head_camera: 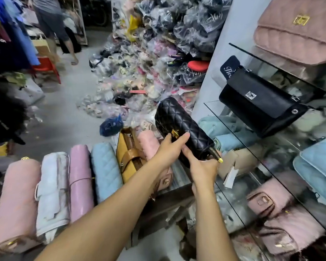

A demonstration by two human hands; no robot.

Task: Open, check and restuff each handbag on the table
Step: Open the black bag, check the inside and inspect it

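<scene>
On the left, a row of handbags lies side by side on the table. There's a pink fuzzy bag (15, 200), a pale grey-white bag (53, 193) with a scuffed cover, a glossy lilac bag (81, 178) and a light blue quilted bag (105, 170). Next come a mustard leather bag (127, 157) with a brown strap and a second pink fuzzy bag (149, 142) tucked in beside it.

Right of them, up off the table and tilted away from the camera, here's the black quilted leather handbag (177, 119). It has diamond stitching, a little shine, a gold clasp (175, 133) on the front flap and a gold-toothed zip (215, 153) at the near end.

The left hand (169, 149) reaches in from lower left and grips the bag across its middle, thumb right by the clasp, forefinger laid over the flap. The right hand (203, 170) comes up from underneath and holds the near end, fingers curled round it just by the zip. The flap looks closed, though the hands cover too much to be sure.

Further right, a smooth black flap bag (260, 104) with a silver lock sits on a glass shelf (215, 110).
</scene>
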